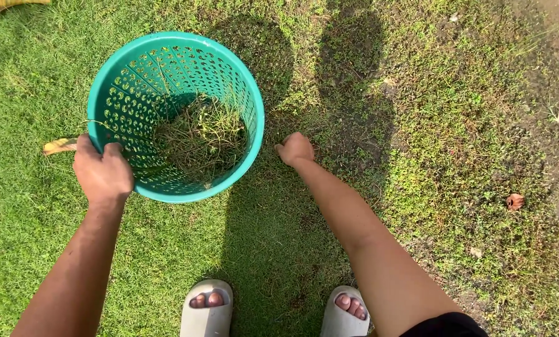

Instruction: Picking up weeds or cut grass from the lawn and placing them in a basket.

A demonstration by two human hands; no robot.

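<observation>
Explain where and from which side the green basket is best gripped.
Grip the basket at its rim, from the near left side, where the left hand already holds it. The rim is a firm rolled lip, open on top, and the perforated wall tilts toward that side.

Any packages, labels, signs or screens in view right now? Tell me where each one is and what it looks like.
None in view: no package, label, sign or screen.
Nearest container: a round teal plastic basket with perforated walls, on the grass at upper left, holding pulled weeds.
The left hand grips its near rim; the right hand is fisted low over the grass beside it.
</observation>
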